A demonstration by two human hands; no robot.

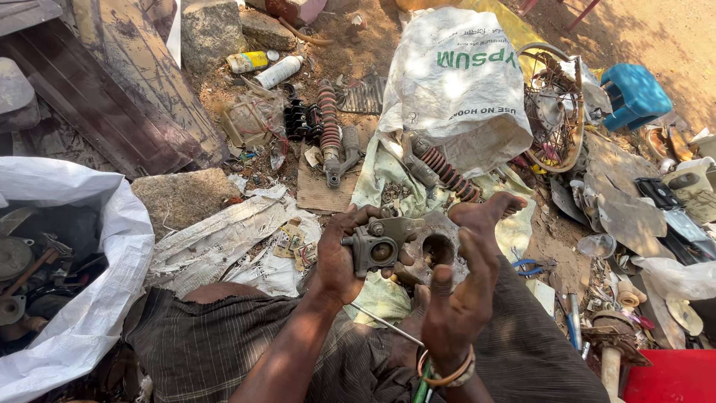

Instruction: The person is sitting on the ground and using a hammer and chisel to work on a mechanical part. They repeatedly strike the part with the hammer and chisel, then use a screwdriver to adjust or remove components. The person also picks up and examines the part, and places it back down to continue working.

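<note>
While the left hand [339,257] wraps its fingers around a small grey metal part [379,242] with a round bore, that part sits at about 9 o'clock from the right hand [462,295], close beside it, over the person's lap. The right hand is open, fingers spread and pointing up, holding nothing; its fingertips are close to a second, holed metal piece [440,246] just behind the part, and whether they touch it cannot be told. Judging from this, the part could slip from the one-handed hold, since the skin looks greasy, and drop into the scrap on the ground below. The left forearm comes up from 7 o'clock, wrist bent inward. A coiled spring [447,173] lies at 12 o'clock, beside a white sack [455,82].
</note>
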